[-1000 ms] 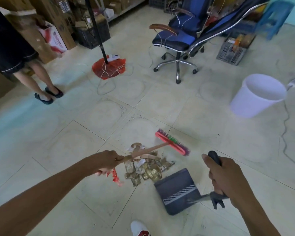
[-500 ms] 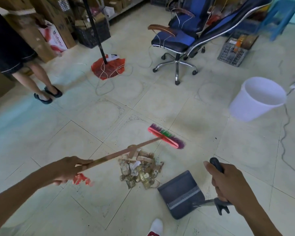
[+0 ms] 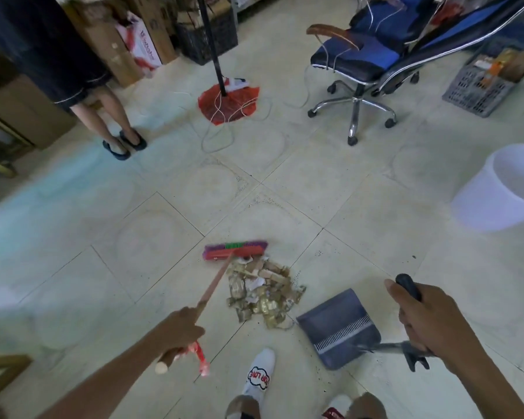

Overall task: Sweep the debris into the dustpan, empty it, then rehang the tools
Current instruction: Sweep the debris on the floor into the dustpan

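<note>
Hands first: the left hand (image 3: pixel 180 331) is wrapped tight round the broom handle (image 3: pixel 214 287) near its butt, and the right hand (image 3: pixel 430 322) is clenched on the black grip of the dustpan (image 3: pixel 339 326), whose lip rests on the floor tiles (image 3: pixel 152 237) just beside the debris (image 3: pixel 262 293). Beyond the pile sits the broom head (image 3: pixel 235 250), touching its far edge. Scraps look light, crumpled and springy, so short firm strokes suit them. Farther right stands the white bucket (image 3: pixel 502 192).
</note>
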`<state>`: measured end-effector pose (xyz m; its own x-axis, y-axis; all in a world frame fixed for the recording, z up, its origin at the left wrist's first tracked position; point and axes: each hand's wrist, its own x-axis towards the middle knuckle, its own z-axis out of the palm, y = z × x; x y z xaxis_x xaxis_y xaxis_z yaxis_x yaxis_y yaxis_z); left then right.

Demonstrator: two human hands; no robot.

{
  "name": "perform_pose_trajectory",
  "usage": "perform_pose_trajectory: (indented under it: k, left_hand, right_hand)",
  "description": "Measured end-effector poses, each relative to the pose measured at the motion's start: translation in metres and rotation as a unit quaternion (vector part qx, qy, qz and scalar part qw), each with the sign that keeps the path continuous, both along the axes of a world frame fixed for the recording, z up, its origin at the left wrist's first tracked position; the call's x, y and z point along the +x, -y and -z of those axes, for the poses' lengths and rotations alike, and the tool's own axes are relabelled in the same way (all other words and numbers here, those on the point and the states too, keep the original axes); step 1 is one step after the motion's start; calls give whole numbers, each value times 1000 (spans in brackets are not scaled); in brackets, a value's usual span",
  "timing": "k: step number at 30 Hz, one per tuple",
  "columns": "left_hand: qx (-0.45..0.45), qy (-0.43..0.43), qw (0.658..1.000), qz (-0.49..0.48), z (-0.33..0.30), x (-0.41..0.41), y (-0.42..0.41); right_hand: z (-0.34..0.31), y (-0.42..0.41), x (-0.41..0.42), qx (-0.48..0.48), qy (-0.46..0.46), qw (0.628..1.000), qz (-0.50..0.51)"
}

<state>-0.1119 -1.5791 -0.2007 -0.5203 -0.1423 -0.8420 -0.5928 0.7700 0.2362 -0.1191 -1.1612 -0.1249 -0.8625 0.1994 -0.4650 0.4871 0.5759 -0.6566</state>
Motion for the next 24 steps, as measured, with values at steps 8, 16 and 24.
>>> perform_pose_trajectory:
  k: [8,16,24]
  left_hand:
    - [-5,-21,982,-190,24,35,1]
    - [-33,-6,994,-101,38,24,-128]
    - [-16,-35,949,-314,2,95,-98]
  right_hand:
    - [18,-75,-32,-33,3,987,-155]
    - [34,-123,-15,-95,-3,956,-278]
    - [48,-130,-18,-36,-45,933,-354]
